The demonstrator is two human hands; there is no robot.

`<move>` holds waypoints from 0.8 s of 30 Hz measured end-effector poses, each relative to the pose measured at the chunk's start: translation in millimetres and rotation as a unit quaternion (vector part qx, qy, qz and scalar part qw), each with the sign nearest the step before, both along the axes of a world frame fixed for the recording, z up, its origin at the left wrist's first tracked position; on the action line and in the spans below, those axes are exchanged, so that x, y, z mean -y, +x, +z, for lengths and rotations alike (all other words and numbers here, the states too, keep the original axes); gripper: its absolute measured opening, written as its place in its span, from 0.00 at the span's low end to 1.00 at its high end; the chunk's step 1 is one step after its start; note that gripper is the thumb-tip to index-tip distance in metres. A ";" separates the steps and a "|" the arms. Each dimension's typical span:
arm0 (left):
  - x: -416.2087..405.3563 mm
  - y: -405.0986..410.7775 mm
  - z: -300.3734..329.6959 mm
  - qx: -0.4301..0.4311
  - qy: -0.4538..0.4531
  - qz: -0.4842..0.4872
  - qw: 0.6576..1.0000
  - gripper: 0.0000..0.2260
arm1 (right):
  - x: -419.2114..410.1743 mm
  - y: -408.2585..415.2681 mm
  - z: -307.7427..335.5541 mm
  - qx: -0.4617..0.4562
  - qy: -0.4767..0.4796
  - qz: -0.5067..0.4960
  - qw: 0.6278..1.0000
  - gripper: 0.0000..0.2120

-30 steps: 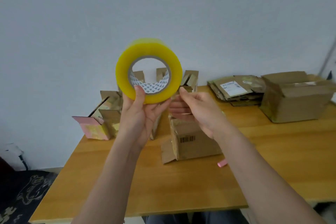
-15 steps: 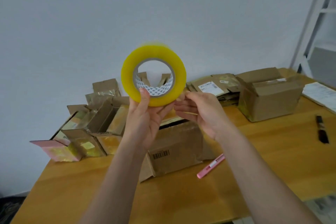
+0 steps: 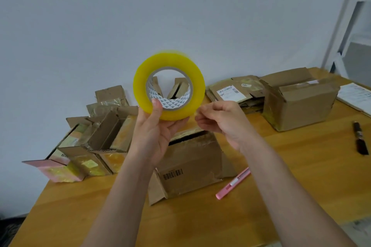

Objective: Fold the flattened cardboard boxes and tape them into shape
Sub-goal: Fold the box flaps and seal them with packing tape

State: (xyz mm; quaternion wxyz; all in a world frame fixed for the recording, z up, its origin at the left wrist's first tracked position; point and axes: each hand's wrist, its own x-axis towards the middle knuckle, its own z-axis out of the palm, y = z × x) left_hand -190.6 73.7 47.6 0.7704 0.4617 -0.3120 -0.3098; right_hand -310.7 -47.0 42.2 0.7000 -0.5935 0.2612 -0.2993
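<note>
Gripping the tape roll (image 3: 169, 85), left hand (image 3: 155, 132); right hand (image 3: 222, 118) fingertips touch its rim.

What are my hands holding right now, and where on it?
The left hand grips the yellow tape roll at its lower rim, thumb on the face. The right hand appears to pinch its loose end.

Two bare forearms are showing from the bottom edge, with no sleeves covering them as far as the frame reaches. The left hand (image 3: 154, 132) and right hand (image 3: 222, 120) are wearing no gloves, and no rings, watch or bands are showing on fingers or wrists. Short, unpainted nails are showing on the left thumb (image 3: 157, 106)
</note>
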 end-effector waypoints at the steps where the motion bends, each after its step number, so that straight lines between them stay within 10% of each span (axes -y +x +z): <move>1: -3.5 3.3 -0.2 0.016 0.009 0.008 1.000 0.19 | 5.8 -2.0 -1.0 -0.020 -0.007 -0.032 0.999 0.07; 11: -35.6 21.3 -20.9 0.155 0.079 0.054 0.983 0.21 | 17.9 -14.8 -29.0 -0.029 0.112 -0.061 0.991 0.10; 24: -39.4 15.5 -60.2 0.155 0.104 0.083 0.979 0.23 | 12.2 -17.3 -59.5 -0.088 0.035 -0.092 0.991 0.10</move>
